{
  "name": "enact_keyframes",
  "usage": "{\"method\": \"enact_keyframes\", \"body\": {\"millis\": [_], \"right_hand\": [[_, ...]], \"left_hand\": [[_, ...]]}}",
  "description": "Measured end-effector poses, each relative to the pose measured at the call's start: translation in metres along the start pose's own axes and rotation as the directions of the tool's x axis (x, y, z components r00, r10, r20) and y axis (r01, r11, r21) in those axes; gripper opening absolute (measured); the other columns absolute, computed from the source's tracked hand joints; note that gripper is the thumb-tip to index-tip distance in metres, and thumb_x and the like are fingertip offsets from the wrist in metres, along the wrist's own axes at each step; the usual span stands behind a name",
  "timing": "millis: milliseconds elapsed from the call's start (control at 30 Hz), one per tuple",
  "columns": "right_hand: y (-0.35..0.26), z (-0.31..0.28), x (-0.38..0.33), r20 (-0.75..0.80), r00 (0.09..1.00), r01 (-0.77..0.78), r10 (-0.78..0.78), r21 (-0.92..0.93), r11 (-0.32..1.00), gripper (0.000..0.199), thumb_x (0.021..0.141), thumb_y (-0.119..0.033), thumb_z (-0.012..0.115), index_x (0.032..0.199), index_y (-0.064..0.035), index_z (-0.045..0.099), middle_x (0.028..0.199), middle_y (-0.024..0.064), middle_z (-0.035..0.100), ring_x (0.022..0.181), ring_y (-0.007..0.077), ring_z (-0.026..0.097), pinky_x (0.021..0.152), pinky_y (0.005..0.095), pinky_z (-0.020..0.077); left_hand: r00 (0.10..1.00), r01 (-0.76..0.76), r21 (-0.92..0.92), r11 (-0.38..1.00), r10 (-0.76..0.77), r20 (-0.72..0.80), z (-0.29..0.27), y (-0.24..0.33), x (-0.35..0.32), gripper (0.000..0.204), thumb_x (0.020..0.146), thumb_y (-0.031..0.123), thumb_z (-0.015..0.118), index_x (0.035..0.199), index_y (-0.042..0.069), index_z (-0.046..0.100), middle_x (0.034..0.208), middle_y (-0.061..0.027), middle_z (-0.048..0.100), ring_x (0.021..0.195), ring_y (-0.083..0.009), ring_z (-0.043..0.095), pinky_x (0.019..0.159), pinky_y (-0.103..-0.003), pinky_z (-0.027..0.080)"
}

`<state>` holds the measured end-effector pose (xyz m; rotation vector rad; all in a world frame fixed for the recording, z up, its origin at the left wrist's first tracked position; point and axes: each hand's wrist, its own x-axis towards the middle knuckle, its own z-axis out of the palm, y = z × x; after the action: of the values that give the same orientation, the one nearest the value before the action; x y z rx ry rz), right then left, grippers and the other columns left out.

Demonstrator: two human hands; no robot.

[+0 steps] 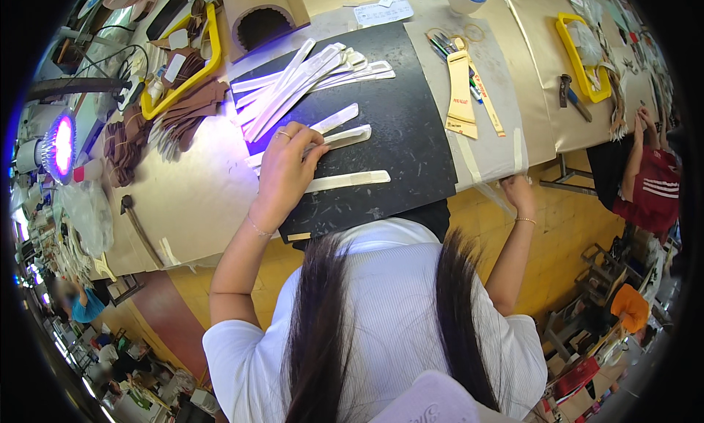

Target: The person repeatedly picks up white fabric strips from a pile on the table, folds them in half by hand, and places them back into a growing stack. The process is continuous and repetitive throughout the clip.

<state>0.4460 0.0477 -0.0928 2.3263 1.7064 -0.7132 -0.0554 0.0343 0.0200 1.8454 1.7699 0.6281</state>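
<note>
My left hand (286,166) rests on a black cutting mat (400,130), fingers bent over a long white strip (345,137) with a rounded end. A second white strip (352,179) lies just below the hand, flat on the mat. A fanned pile of similar white strips (308,78) covers the mat's far left corner. My right hand (518,190) is at the near edge of the beige-covered table (506,141), to the right of the mat; its fingers are hidden against the edge.
A yellow tray (180,86) and stacked brown pieces (194,111) lie far left, beside a purple lamp (60,146). Beige shaped pieces and pens (460,93), a hammer (573,97) and another yellow tray (579,49) sit right. A person in a red top (653,185) works at the right.
</note>
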Motion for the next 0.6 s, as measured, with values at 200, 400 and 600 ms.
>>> {"method": "enact_keyframes", "body": {"millis": [200,400,600], "right_hand": [[0.008,0.036,0.007,-0.162,0.987,-0.018,0.005,-0.081,0.997,0.027,0.083,-0.022,0.071,0.102,-0.0023,0.073,0.1,0.0268,0.07,0.098,0.041,0.067,0.087,0.0483,0.0528],[0.046,0.076,0.025,-0.157,0.981,-0.126,0.111,-0.091,0.988,0.044,0.083,-0.022,0.074,0.122,-0.0043,0.064,0.107,0.0271,0.069,0.099,0.046,0.066,0.087,0.0516,0.0524],[0.052,0.067,0.025,-0.13,0.984,-0.133,0.121,-0.094,0.987,0.036,0.084,-0.028,0.073,0.109,-0.0019,0.071,0.108,0.0259,0.069,0.1,0.0447,0.066,0.087,0.0512,0.0527]], "left_hand": [[0.96,0.229,-0.255,0.939,-0.174,0.22,-0.028,0.026,-0.011,0.015,0.086,0.014,0.074,0.097,0.002,0.073,0.087,-0.0125,0.069,0.078,-0.0295,0.066,0.07,-0.038,0.051],[0.97,0.073,-0.223,0.972,-0.018,0.241,0.012,0.013,-0.027,0.013,0.085,0.012,0.075,0.095,0.002,0.075,0.084,-0.0089,0.065,0.076,-0.0218,0.061,0.07,-0.033,0.049],[0.996,-0.085,-0.029,0.996,0.084,-0.031,0.031,0.017,-0.044,0.014,0.082,0.012,0.077,0.093,0.005,0.075,0.09,-0.0078,0.06,0.088,-0.0276,0.055,0.081,-0.039,0.045]]}}
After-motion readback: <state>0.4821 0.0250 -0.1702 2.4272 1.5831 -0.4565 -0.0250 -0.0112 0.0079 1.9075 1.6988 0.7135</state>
